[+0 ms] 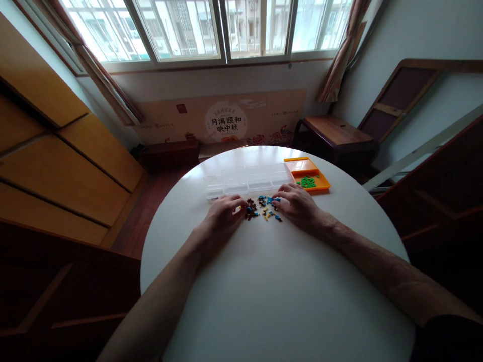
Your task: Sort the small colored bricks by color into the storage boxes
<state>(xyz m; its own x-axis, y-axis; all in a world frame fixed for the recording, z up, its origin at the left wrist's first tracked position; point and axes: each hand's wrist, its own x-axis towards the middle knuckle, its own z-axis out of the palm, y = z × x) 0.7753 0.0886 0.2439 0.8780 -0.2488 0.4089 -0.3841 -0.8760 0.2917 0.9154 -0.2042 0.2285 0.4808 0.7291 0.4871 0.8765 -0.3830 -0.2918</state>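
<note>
A loose pile of small plastic pieces lies on the white table, with dark brown pieces [250, 210] on the left and blue ones [269, 200] and yellow ones [265, 213] to the right. My left hand [225, 210] rests at the pile's left edge, thumb and forefinger curled in by the brown pieces; whatever is between them is too small to name. From the right, my right hand [298, 201] reaches in with thumb and forefinger bent around a small blue piece. Behind the hands sits a clear plastic compartment box [247, 182].
An orange tray [323, 188] holding several small green pieces [307, 181] stands behind my right hand, beside the clear box. The round white table [241, 301] has its far edge near a wooden stool [341, 131]. Wooden cabinets [68, 171] stand left.
</note>
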